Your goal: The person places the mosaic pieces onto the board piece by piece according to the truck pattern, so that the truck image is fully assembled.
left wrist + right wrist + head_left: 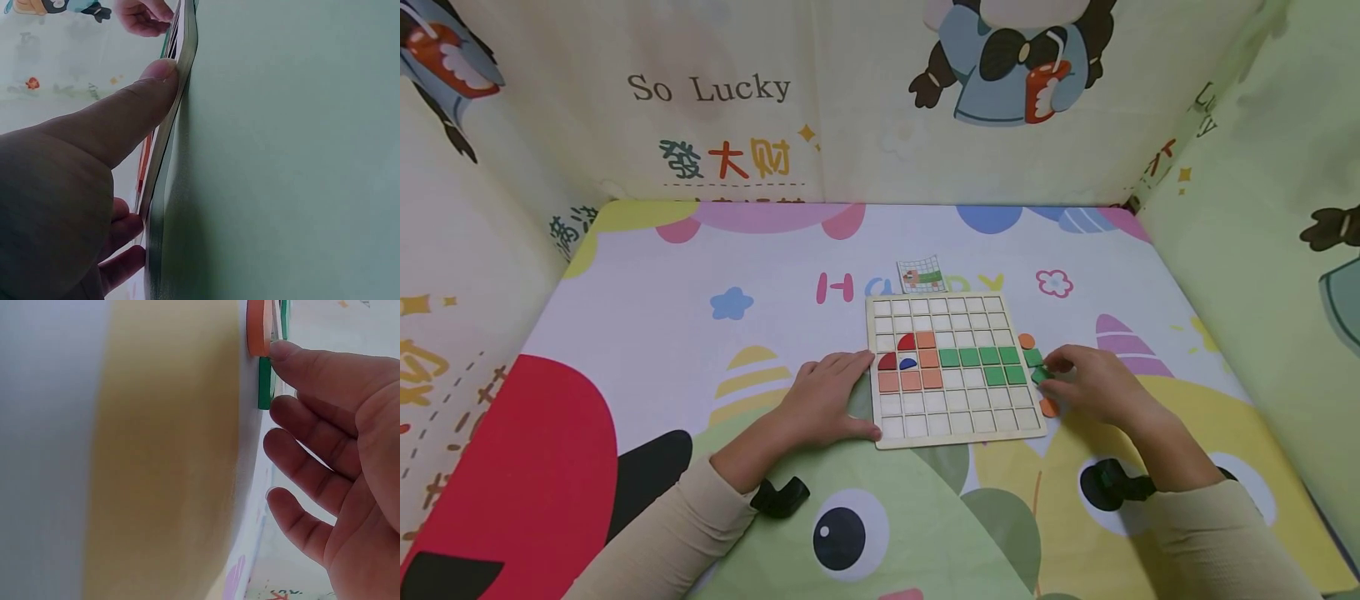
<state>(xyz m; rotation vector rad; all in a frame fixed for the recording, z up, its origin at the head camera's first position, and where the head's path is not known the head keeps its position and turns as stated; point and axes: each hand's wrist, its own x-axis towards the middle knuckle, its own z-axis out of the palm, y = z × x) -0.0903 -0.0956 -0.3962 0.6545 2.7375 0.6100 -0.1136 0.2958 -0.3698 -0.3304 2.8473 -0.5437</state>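
Note:
A pale square grid board (917, 427) lies on the table, with green square tiles (970, 357), orange squares (911, 380), red quarter-rounds (887, 361) and a blue half-round (907, 364) set in its cells. My left hand (827, 398) rests at the board's left side, fingers at the edge and thumb (144, 94) along the near edge. At the right side, my right hand (1093, 383) is over a loose green tile (265, 384), thumb and fingertips right at it. Another green tile (1033, 357) and orange round pieces (1049, 407) lie beside it.
A small picture card (922, 275) with a similar coloured figure on a grid lies behind the board. The table has a printed cover (647, 292). Printed cloth walls (850, 133) stand at the back and both sides.

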